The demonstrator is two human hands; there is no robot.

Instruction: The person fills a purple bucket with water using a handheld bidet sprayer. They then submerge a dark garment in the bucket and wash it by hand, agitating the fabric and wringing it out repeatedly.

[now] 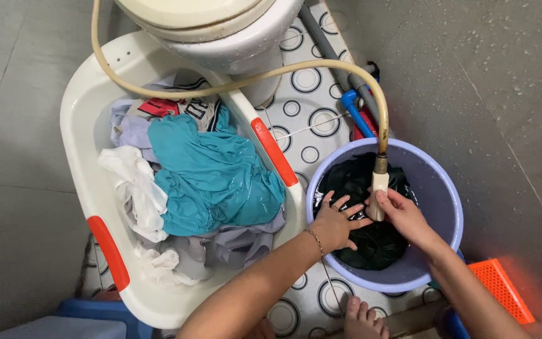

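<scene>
One white laundry tub [83, 125] with two orange handles sat heaped with wet clothes, a teal garment [211, 179] on top, beside one lilac bucket [446, 207] holding dark cloth [377, 242]. One beige hose [239, 85] arched over so its nozzle pointed into the bucket. The left hand [337, 223] pressed flat, fingers spread, on the cloth; the right hand [403, 216] wrapped the hose end.
</scene>
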